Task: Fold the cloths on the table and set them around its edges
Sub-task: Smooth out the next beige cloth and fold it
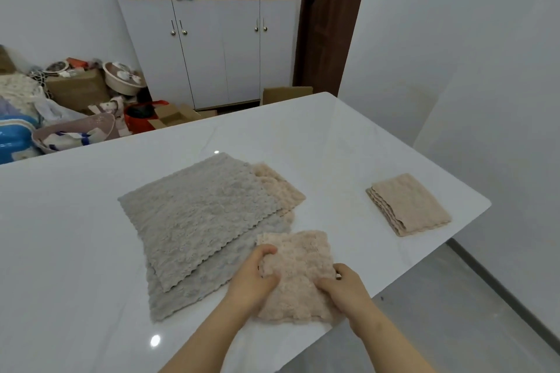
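- Head view: a glossy white table (pixel 91 236) stands in a white-walled room; a white three-door cabinet (pixel 212 51) is behind it.
- Two flat grey fleece cloths (pixel 194 215) lie stacked mid-table, covering most of a beige cloth (pixel 281 188).
- A folded beige fleece cloth (pixel 409 204) sits near the table's right edge, well apart from the stack.
- The left hand (pixel 254 277) and right hand (pixel 348 289) each grip a side of a partly folded beige fleece cloth (pixel 298 274) at the near edge, fingers curled onto the fabric.
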`<state>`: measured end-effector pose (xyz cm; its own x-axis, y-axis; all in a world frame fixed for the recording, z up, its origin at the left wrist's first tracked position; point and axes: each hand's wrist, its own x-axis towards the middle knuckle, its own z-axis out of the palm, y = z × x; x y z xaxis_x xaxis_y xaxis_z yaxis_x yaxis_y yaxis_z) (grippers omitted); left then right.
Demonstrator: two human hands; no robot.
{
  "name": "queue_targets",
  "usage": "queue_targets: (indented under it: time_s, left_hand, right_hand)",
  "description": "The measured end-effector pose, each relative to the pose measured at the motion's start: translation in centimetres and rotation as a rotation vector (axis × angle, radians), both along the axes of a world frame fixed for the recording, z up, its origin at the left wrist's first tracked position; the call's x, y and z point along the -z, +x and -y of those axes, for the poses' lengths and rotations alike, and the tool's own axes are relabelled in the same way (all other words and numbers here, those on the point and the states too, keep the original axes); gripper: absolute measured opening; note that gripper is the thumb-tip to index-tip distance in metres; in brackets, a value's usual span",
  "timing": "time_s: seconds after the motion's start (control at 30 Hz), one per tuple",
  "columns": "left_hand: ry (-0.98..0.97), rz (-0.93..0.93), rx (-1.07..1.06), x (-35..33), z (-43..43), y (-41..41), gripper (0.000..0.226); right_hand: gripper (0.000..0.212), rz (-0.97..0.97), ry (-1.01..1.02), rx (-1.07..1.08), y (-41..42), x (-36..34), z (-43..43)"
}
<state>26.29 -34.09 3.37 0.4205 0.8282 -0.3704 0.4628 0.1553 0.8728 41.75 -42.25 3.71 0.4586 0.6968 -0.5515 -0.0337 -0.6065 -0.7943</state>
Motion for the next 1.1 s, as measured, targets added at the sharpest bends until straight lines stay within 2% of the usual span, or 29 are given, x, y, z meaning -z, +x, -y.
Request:
queue_targets:
  time_s: [0.23, 0.47, 0.53, 0.63, 0.73, 0.93, 1.1]
  left_hand:
    - [-0.059, -0.065, -0.209, 0.1, 3.0, 1.8, 0.040]
    - [-0.038, -0.062, -0.390, 0.9, 6.8, 2.7, 0.041]
    - [0.026, -0.114, -0.373, 1.0, 7.4, 2.8, 0.047]
    - [0.169, -0.314, -0.283, 1.1, 7.8, 2.9, 0.055]
    - [0.195, -0.412, -0.293, 0.7, 7.9, 2.6, 0.054]
    - [0.362, -0.400, -0.302, -0.8, 6.2, 1.2, 0.040]
    - [0.394, -0.405, -0.314, -1.4, 4.1, -1.3, 0.030]
  right_hand:
    - [0.015, -0.002, -0.026, -0.245, 3.1, 1.0, -0.2]
    - [0.029, 0.029, -0.012, -0.380, 4.9, 1.3, 1.0]
    - [0.033, 0.026, 0.011, -0.380, 5.1, 1.4, 1.4]
    - [0.032, 0.025, 0.029, -0.387, 5.3, 1.6, 1.8]
    - [0.030, 0.063, 0.028, -0.399, 5.3, 1.3, 1.9]
    - [0.031, 0.219, 0.191, -0.382, 4.6, -1.4, 0.1]
    - [0.021, 0.214, 0.252, -0.432, 2.0, -2.9, -2.2]
